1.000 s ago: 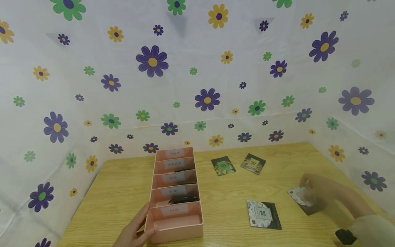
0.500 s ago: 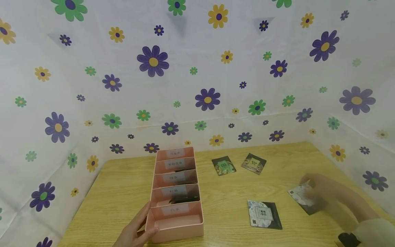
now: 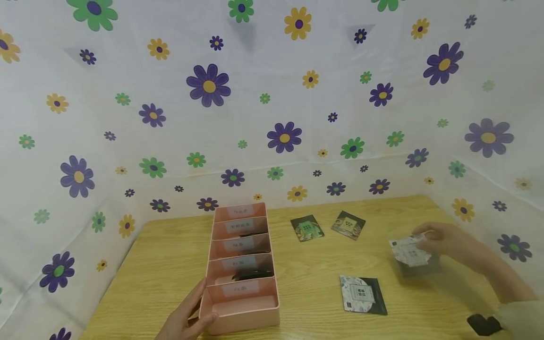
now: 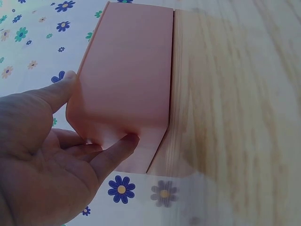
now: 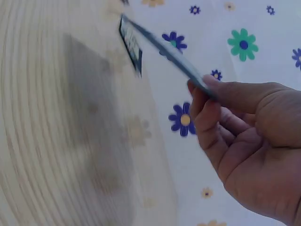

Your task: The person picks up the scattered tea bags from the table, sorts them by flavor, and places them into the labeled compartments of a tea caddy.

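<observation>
A long pink divided box [image 3: 244, 323] stands on the table, with paper labels in its compartments. My left hand [image 3: 184, 314] grips its near left corner, thumb on the front wall and fingers along the side; the left wrist view shows this hand [image 4: 61, 155] against the box's pink wall [image 4: 127, 61]. To the right, my right hand [image 3: 456, 245] pinches a white and black tea sachet [image 3: 409, 251] by its edge, above the table. Edge-on in the right wrist view, the sachet [image 5: 171, 55] sits between thumb and fingers. A similar white and black sachet [image 3: 360, 295] lies nearer the box.
Farther back lie a green and black sachet [image 3: 308, 228] and a yellow and black one [image 3: 348, 225]. Dark sachets [image 3: 253, 274] stand in some middle compartments of the box. Flower-printed cloth [image 3: 284, 104] hangs around the wooden table [image 3: 170, 255].
My right hand has lifted the white and black sachet off the table and tilted it, shifting slightly up and left. The left hand and the box have stayed in place.
</observation>
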A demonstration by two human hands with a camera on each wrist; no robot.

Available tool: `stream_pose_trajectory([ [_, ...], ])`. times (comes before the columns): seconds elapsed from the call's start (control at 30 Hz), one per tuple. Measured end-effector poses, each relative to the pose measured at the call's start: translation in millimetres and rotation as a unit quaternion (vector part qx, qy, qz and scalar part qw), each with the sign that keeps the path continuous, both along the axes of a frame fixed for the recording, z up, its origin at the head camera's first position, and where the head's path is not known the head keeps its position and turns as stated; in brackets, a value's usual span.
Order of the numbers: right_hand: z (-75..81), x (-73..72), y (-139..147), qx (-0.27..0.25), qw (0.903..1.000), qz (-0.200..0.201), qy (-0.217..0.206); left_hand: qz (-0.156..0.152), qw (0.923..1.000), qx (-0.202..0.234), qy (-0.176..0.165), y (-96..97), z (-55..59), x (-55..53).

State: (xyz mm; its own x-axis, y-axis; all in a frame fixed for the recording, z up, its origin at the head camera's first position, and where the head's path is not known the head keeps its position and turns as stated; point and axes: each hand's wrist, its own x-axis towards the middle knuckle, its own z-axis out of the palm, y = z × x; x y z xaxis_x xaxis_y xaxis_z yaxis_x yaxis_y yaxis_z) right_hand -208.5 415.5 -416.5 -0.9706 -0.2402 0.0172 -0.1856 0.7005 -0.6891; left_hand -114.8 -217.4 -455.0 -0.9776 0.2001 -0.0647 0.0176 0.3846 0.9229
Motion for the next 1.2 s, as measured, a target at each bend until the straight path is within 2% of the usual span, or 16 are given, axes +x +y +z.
stream_pose_trajectory([
  [0.13, 5.0, -2.5, -17.6, -0.07, 0.9975, -0.004, -0.007, -0.002, 1.0, 0.004, 0.004, -0.3, -0.5, 0.5],
  [0.33, 6.7, -5.7, -44.2, -0.172, 0.9848, 0.022, -0.01, -0.009, 0.9999, 0.004, 0.003, -1.0, -1.0, 0.0],
  [0.6, 16.8, -4.0, -81.0, -0.182, 0.983, 0.002, -0.026, -0.015, 0.9998, -0.001, 0.009, -1.9, -0.1, -0.7],
  [0.77, 20.8, -0.5, -111.0, -0.198, 0.9798, -0.002, -0.024, -0.011, 0.9999, -0.006, -0.001, -2.4, 0.8, -1.5],
  [0.9, 25.8, 4.5, -144.2, -0.204, 0.979, 0.009, 0.001, -0.009, 0.9999, -0.01, -0.007, -2.8, 1.3, -2.2],
  [1.03, 27.1, 11.6, -179.6, -0.202, 0.977, 0.038, 0.056, -0.014, 0.9999, -0.002, -0.002, -2.9, 1.1, -1.5],
  [1.2, 30.0, 20.5, -222.2, -0.204, 0.9651, 0.089, 0.138, -0.013, 0.9999, -0.002, -0.001, -3.2, 0.5, -1.3],
])
